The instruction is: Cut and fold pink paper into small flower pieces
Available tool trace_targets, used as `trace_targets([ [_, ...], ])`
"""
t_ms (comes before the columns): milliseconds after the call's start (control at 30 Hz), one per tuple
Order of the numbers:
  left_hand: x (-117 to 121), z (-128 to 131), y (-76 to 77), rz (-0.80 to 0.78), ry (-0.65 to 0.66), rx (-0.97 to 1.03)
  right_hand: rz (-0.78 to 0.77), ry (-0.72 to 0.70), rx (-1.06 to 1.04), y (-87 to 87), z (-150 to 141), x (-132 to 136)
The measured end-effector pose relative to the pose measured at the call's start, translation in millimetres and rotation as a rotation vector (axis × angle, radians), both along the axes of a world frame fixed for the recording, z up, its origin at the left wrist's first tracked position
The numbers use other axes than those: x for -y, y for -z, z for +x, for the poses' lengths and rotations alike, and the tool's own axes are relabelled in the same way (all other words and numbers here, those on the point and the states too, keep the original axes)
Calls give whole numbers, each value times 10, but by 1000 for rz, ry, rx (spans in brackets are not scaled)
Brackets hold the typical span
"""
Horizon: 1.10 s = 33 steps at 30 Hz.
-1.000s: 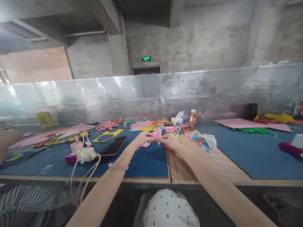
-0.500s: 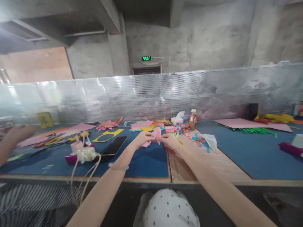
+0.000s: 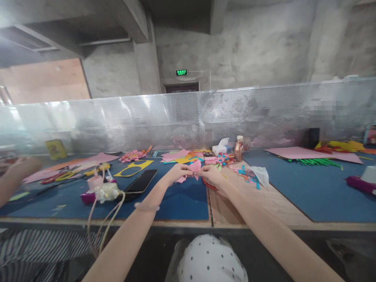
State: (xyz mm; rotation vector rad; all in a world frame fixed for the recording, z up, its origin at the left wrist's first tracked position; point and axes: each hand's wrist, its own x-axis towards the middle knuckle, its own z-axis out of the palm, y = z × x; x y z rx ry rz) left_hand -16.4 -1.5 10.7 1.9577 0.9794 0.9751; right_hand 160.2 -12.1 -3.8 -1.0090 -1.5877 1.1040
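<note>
Pink paper (image 3: 195,167), a small piece, was up between the fingertips of two hands, over the blue mat (image 3: 176,207). The left hand (image 3: 177,174) pinched one side of it, and the right hand (image 3: 212,175) pinched the other side. Both hands were nearly closed, with the thumb and fingers close together. It looked folded or curved, but it was too small and blurry to be sure. Some pink scraps (image 3: 182,179) lay just under the left hand. A red thing (image 3: 209,184) peeked out below the right hand.

To the left of the left hand were a black phone (image 3: 143,181) and a yellow sheet (image 3: 120,172) with big round holes. Past the hands sat a pink paper flower (image 3: 132,156), a tissue box (image 3: 219,150) and a bottle (image 3: 239,149) with a white cap. A crumpled tissue (image 3: 261,175) and blue strips (image 3: 257,184) lay to the right, on the bare wood (image 3: 279,203). Another person's hand (image 3: 25,169) was far off at the left.
</note>
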Motion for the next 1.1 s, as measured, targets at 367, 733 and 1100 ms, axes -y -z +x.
trace_targets([
  [367, 18, 0, -14, 1, 12, -15, -41, -71, -96, -26, 12, 25],
  [733, 4, -6, -3, -23, 28, 16, -55, -42, -105, -42, 11, 34],
  [1100, 14, 5, -7, -36, 27, 20, -84, -48, -167, -55, 10, 51],
])
